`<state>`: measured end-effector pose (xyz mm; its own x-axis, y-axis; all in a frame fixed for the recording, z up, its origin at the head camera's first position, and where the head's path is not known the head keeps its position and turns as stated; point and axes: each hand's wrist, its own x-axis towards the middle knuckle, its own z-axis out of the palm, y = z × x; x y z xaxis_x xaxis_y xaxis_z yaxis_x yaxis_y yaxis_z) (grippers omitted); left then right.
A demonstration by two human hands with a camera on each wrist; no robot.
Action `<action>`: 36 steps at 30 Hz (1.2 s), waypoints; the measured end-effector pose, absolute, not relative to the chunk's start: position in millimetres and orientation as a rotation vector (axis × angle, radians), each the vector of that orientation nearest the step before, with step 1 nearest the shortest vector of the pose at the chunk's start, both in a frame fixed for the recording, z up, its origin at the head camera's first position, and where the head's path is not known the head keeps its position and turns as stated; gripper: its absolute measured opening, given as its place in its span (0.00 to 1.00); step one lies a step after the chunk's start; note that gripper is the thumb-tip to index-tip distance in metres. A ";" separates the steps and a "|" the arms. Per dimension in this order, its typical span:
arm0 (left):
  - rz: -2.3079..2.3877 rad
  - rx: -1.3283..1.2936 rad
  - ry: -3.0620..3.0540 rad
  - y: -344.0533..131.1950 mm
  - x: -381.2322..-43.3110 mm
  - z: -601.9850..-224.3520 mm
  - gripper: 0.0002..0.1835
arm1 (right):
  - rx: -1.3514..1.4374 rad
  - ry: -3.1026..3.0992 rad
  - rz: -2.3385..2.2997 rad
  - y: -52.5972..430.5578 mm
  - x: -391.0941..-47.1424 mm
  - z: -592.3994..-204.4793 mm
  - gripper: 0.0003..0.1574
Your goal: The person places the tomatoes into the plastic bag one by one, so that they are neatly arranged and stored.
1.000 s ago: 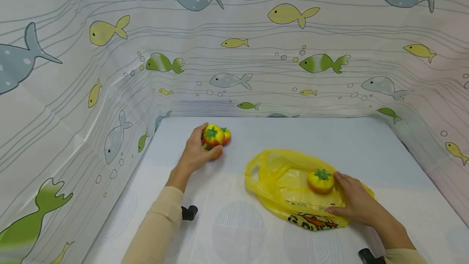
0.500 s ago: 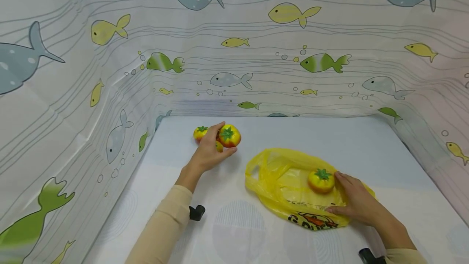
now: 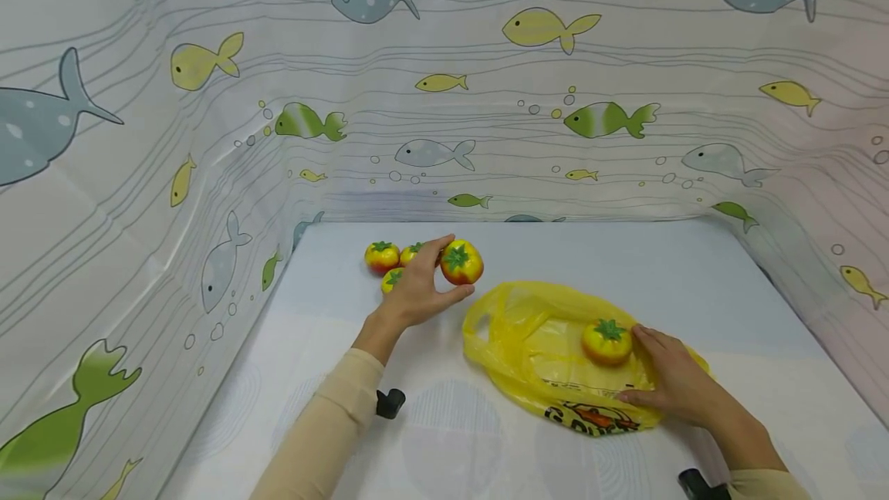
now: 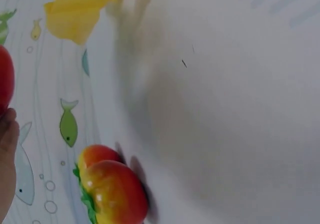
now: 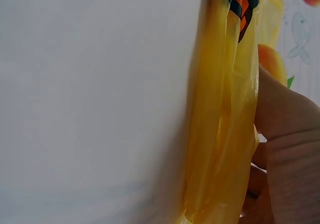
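My left hand point(image 3: 420, 295) holds a yellow-red tomato point(image 3: 461, 262) between thumb and fingers, left of and above the yellow plastic bag point(image 3: 514, 376). In the left wrist view, only part of this hand point(image 4: 7, 154) and the red side of its tomato point(image 4: 5, 78) show at the edge. The bag lies spread on the table with one tomato point(image 3: 607, 342) on it, seemingly inside its mouth. My right hand point(image 3: 684, 384) rests at the bag's right side, thumb and fingers spread. Up close, the thumb point(image 5: 280, 108) lies against the yellow film point(image 5: 220, 134).
Behind the left hand are several more tomatoes point(image 3: 382, 257), close together on the white table point(image 3: 444, 438). Fish-printed sheeting point(image 3: 444, 114) walls the table at the back and both sides. Black wrist mounts point(image 3: 390, 403) stick out below the wrists.
My left hand has moved right from the group of tomatoes, carrying one toward the bag, which uncovers the tomatoes behind. The right hand and the bag have stayed put.
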<state>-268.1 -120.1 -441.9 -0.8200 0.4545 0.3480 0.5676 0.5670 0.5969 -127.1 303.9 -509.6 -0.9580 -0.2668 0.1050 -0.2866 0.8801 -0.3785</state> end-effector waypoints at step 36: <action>-1.056 -1.271 -2.615 -52.8 -248.9 -446.8 0.48 | 0.423 -3.019 0.637 303.5 -125.5 -508.9 0.76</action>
<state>-248.9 -52.8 -446.8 -0.6612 0.6779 0.3213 0.7110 0.4295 0.5568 -125.5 303.5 -508.9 -0.9627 -0.2579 0.0818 -0.2689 0.8794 -0.3928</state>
